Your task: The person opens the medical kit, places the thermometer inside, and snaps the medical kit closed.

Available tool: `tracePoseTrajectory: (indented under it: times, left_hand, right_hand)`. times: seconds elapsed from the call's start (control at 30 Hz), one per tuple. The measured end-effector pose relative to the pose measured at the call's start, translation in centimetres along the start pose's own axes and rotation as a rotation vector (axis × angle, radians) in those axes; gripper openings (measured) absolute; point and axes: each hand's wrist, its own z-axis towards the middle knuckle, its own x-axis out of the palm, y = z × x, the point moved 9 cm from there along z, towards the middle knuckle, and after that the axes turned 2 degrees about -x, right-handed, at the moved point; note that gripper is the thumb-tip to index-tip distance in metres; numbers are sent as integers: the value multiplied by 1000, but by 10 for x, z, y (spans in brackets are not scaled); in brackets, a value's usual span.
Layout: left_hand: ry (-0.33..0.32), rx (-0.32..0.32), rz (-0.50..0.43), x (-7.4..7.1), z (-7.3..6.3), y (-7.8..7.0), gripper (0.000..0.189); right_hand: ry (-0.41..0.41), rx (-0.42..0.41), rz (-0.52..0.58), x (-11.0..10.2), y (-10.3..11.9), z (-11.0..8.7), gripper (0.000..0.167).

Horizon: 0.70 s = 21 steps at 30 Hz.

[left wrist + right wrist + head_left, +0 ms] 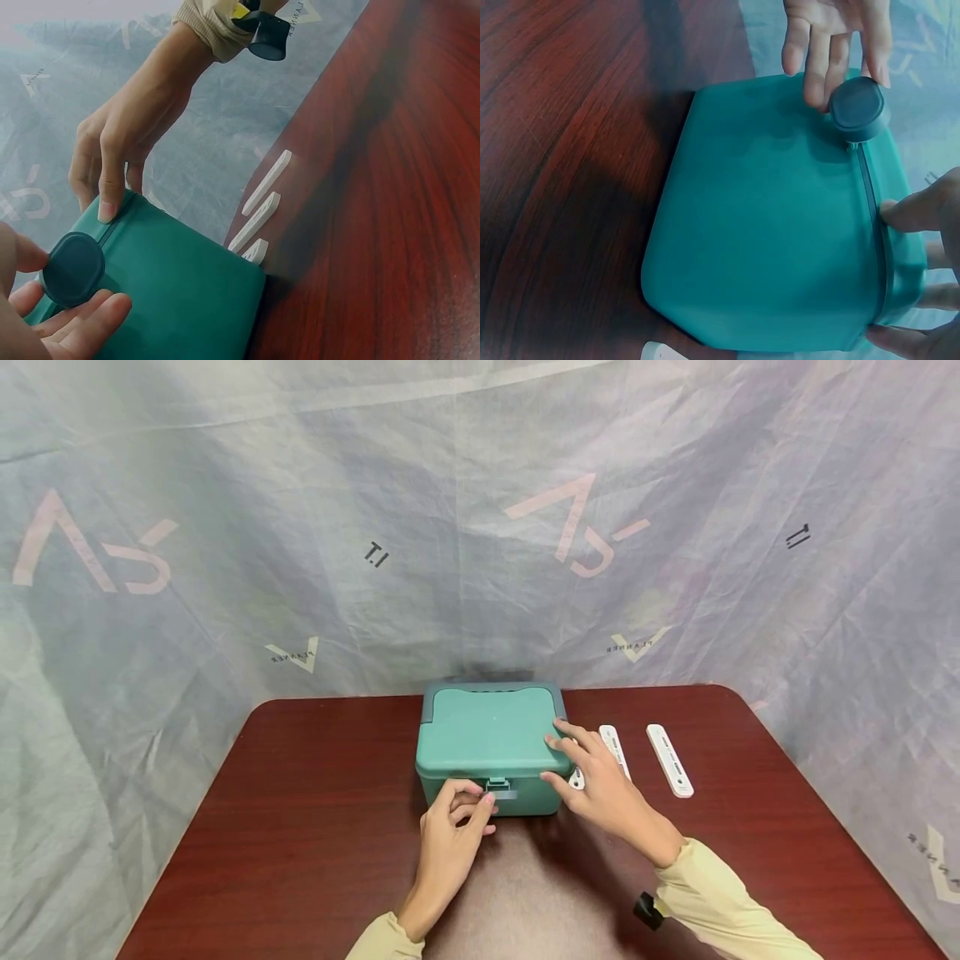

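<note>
A teal lidded box (483, 731) stands on the table with its lid down. My left hand (450, 835) is at its front, thumb and fingers pinching the grey-blue latch flap (73, 268) at its edges. The flap stands out from the box's front wall, as the right wrist view shows. My right hand (600, 781) rests on the lid's right front corner with fingers spread. Its thumb touches the lid's front edge, near the seam (874, 202), and the other fingertips lie on the top.
To the right of the box lie three white slotted strips, one (670, 760) farthest out, another (615, 745) nearer, and a third (577, 778) partly behind my right hand. A grey printed cloth (450, 527) hangs behind the reddish-brown table (315, 827).
</note>
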Motion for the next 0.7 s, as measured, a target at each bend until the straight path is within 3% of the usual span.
tracePoseTrajectory:
  times: [0.2, 0.4, 0.5, 0.7]
  left_hand:
    - [-30, 31, 39, -4, -3, -7, 16]
    - [-45, -43, 46, -6, -4, -3, 18]
    - [-47, -62, 37, -6, -3, 3, 18]
    - [-28, -54, 9, -7, 0, 31, 22]
  right_hand:
    - [5, 5, 5, 0, 0, 1, 46]
    - [5, 4, 0, 0, 0, 1, 46]
    - [3, 2, 1, -1, 2, 2, 46]
    - [3, 4, -1, -1, 3, 3, 47]
